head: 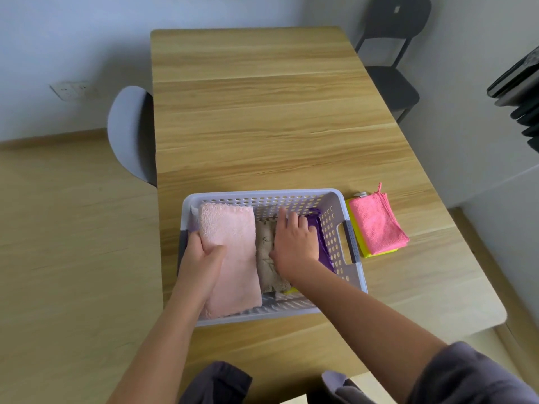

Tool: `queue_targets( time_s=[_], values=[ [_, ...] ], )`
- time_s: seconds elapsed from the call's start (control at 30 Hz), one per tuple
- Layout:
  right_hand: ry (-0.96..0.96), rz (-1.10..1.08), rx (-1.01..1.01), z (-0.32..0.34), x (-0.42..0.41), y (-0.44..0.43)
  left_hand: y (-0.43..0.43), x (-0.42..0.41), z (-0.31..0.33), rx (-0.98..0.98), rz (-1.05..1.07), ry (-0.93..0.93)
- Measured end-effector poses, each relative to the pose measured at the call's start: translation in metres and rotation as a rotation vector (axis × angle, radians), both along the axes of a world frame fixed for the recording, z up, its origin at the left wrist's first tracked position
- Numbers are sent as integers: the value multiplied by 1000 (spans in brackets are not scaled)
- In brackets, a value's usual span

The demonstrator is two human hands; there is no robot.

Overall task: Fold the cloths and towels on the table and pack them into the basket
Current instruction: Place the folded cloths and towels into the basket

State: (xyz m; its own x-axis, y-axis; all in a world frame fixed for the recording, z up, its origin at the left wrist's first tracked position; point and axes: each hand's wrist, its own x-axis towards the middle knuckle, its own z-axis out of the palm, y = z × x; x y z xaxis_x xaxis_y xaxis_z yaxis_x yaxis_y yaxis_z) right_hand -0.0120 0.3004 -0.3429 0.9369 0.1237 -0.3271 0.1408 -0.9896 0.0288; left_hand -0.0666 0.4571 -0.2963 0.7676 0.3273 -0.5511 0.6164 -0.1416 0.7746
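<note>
As the head camera looks down, a white basket (347, 211) with holes in its walls stands on the wooden surface (262, 112), close to the person. Inside it, three folded pieces lie side by side: a pale pink towel (233, 252) on the left, a beige towel (267, 258) in the middle, and a purple cloth (322, 243) against the right wall. A small yellow corner shows at the near end beside the beige towel, but I cannot tell what it belongs to.

The left hand (201, 258) grips the near left edge of the pale pink towel, with the thumb on top. The right hand (294, 240) lies flat, with quite straight fingers, on the purple cloth and presses it down; its thumb touches the beige towel.

Just beside the basket, on the right, a folded bright pink cloth (376, 225) rests on a folded yellow cloth (368, 252). Both are outside the basket.

I judge that the task is more than half done: the folding seems finished and three pieces are packed. What is left is to settle these pieces and to put the last two cloths into the basket.

A grey chair (128, 132) stands at the left of the surface.
</note>
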Motion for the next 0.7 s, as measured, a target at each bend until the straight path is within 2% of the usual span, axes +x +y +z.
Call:
queue_targets(
  time_s=[0.07, 0.13, 0.2, 0.3, 0.4, 0.47, 0.53, 0.6, 0.63, 0.7],
  values=[
    [-47, 268, 36, -6, -3, -7, 2, 0, 2, -46, 37, -32],
    [63, 482, 38, -22, -4, -9, 2, -1, 4, -107, 69, -49],
    [183, 512, 6, -42, 0, -6, 1, -2, 5, -155, 90, -59],
    [252, 486, 0, -58, 6, -1, 0, -2, 4, -179, 110, -43],
    [257, 478, 232, -57, 8, -12, 0, -1, 2, -233, 105, 0],
    [338, 248, 606, -37, 7, -24, -3, 4, 4, -291, 101, 20],
    [574, -175, 1052, -3, -5, -41, -10, 13, 3, -390, 101, 29],
    [866, -443, 1362, 24, -18, -55, -21, 24, -1, -476, 90, 37],
    [947, -468, 1418, 33, -25, -60, -27, 30, -6, -486, 71, 46],
    [942, -457, 1380, 35, -35, -63, -37, 39, -15, -481, 1, 75]
  ],
)
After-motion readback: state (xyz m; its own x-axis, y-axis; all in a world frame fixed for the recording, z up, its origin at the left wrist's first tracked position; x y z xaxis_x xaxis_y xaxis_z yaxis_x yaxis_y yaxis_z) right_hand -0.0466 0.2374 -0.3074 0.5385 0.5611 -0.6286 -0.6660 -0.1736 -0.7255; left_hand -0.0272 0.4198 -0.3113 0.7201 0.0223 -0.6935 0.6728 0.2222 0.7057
